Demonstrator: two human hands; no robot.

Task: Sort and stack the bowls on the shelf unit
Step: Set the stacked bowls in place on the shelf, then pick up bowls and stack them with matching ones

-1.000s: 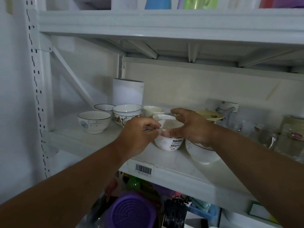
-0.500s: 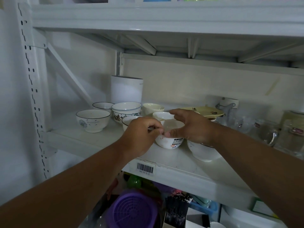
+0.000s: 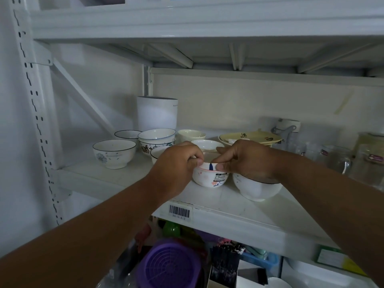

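Note:
Both hands pinch the rim of a small white bowl [image 3: 209, 179] with a pink rim and a label, which sits on the white shelf [image 3: 228, 202]. My left hand [image 3: 176, 163] grips its left edge, my right hand [image 3: 247, 159] its right edge. A larger white bowl [image 3: 256, 189] stands just right of it, partly under my right wrist. To the left are a flowered bowl [image 3: 114, 153], a stack of two patterned bowls [image 3: 156, 140], another dark-rimmed bowl [image 3: 126, 135] behind, and a bowl [image 3: 158, 153] half hidden by my left hand. A cream bowl [image 3: 191, 135] and a shallow white bowl [image 3: 206, 144] sit behind.
A white cylinder [image 3: 157, 113] stands at the back. Yellow plates [image 3: 249, 137] lie behind my right hand. Glass mugs [image 3: 340, 161] crowd the right end. The upper shelf [image 3: 207, 23] hangs close overhead. A purple basket [image 3: 170, 267] sits on the level below.
The view shifted slightly. Both hands closed in tighter on the small bowl's rim; the bowl stays in about the same spot on the shelf.

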